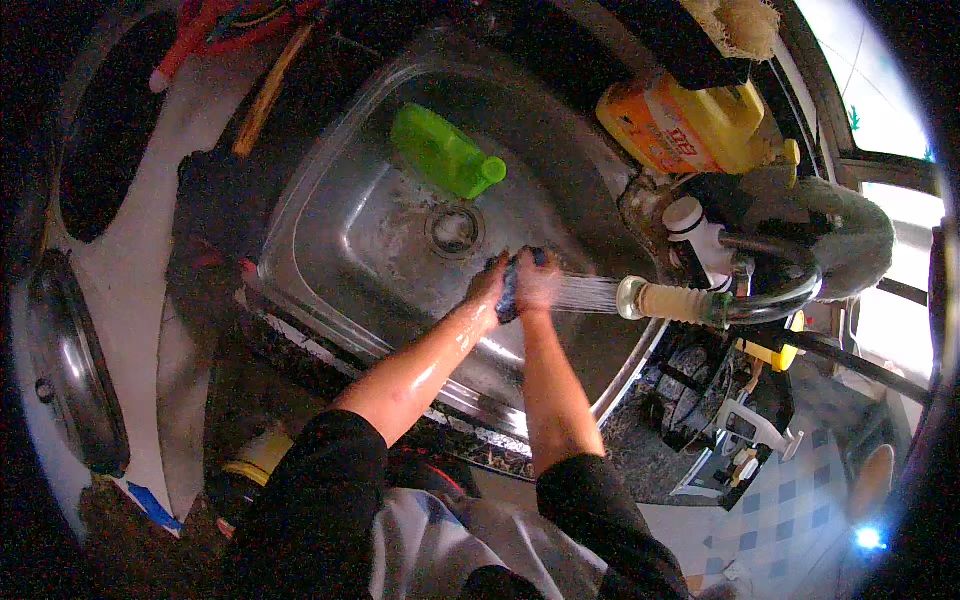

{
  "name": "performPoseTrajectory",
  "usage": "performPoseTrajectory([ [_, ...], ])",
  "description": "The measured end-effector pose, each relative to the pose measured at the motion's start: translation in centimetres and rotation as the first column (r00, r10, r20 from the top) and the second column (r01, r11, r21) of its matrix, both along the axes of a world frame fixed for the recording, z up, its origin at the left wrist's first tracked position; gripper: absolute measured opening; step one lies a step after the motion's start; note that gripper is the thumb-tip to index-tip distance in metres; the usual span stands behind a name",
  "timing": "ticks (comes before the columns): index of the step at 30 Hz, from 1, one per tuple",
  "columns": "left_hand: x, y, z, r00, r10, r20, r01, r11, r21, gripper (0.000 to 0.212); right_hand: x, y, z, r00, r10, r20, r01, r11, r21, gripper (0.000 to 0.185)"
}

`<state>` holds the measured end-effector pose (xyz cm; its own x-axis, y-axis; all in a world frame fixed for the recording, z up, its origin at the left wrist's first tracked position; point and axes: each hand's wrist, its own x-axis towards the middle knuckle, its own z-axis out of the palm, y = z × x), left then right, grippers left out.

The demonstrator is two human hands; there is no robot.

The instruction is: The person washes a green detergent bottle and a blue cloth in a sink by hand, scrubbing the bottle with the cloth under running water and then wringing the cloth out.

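Note:
Both hands are together over a stainless steel sink, under water spraying from a faucet's extension nozzle. A dark, bluish cloth-like thing is squeezed between them; its exact kind is unclear. My left hand grips its left side. My right hand closes on its right side, partly blurred by the spray. Beyond the hands, a green plastic bottle lies on its side in the sink, near the round drain.
A yellow detergent jug lies behind the sink at right. The curved metal faucet reaches in from the right. A wooden handle and a metal pot lid are at left. A white-handled item stands on the right counter.

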<state>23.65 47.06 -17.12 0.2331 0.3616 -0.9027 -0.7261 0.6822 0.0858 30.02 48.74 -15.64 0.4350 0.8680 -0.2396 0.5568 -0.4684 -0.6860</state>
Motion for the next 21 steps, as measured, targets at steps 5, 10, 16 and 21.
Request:
performPoseTrajectory([
  [5,-1.7,-0.7,-3.0,0.945,0.188,0.266,-0.258,0.932,0.256,0.028,-3.2,-3.2,2.5,0.928,0.283,0.241,-0.327,0.929,0.171,0.024],
  [10,-2.9,-0.5,-1.7,1.0,-0.019,-0.009,0.021,0.973,0.228,0.032,-4.7,-4.5,2.9,0.946,0.237,0.221,-0.273,0.95,0.15,0.023],
  [16,-0.8,0.6,-0.7,0.944,-0.151,-0.293,0.243,0.92,0.308,0.041,1.4,-0.5,-2.7,1.0,0.011,0.023,-0.004,0.967,-0.253,0.044],
  [21,-2.1,1.1,2.3,0.575,0.104,-0.811,0.687,0.478,0.548,0.046,3.3,-2.7,-1.3,0.805,0.418,-0.42,-0.419,0.903,0.095,0.042],
])
